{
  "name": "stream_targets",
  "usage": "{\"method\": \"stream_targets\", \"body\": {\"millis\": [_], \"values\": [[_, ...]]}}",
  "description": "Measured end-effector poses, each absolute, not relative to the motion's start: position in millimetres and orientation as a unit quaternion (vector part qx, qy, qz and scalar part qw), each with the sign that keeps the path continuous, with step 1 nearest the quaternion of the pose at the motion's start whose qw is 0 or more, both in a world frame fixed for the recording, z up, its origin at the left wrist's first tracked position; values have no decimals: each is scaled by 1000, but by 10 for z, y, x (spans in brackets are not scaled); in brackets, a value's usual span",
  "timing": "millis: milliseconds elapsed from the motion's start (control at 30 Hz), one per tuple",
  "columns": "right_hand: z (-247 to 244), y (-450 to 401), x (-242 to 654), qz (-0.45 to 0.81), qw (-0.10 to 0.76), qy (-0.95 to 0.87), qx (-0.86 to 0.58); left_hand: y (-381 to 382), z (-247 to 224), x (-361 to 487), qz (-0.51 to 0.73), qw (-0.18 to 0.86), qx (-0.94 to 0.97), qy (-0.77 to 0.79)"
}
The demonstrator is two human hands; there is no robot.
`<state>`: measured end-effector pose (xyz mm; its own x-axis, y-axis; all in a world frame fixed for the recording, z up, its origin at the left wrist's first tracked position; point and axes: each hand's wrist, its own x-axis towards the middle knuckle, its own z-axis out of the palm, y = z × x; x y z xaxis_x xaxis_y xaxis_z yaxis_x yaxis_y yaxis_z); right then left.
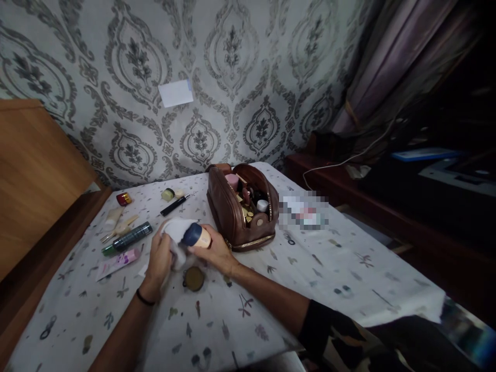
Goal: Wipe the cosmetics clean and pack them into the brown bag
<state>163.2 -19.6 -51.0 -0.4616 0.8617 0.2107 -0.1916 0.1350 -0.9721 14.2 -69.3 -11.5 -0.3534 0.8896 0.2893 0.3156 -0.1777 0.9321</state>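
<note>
My left hand, with a black band at the wrist, grips a white cloth. In my right hand is a small container with a dark blue part and a cream part, tilted against the cloth. Just below the hands a round brownish-gold object lies on the patterned sheet. Behind my right hand stands an open brown leather bag, filled with small items, among them a pink round one and a white-lidded jar.
Left of my hands lie a pink tube, a dark green bottle, a beige tube and a red item. A black pen-like item lies behind them. A wooden board borders the left.
</note>
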Motion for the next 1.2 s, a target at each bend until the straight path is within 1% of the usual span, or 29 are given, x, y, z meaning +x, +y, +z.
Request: {"method": "stream_targets", "body": {"millis": [133,200,267,367,567,800,967,1033,1200], "values": [[-569,-151,1616,583,464,-607,-275,-803,-46,208,485,254,666,507],[-597,-136,1605,570,472,-611,-282,-820,-47,197,442,255,704,494],[-608,-137,1600,554,466,-623,-297,-804,-74,170,425,255,719,488],[-591,-164,1610,533,444,-649,-313,-753,-129,137,433,241,709,502],[-517,-236,1668,468,402,-712,-335,-695,-148,141,417,176,731,512],[-564,-300,1682,442,369,-767,-284,-682,-100,118,390,176,704,567],[-647,-300,1671,422,322,-793,-299,-701,-117,161,373,166,684,604],[-626,-308,1677,417,328,-796,-291,-705,-111,162,383,171,667,616],[-533,-342,1688,436,386,-763,-280,-698,-92,98,425,211,598,646]]}}
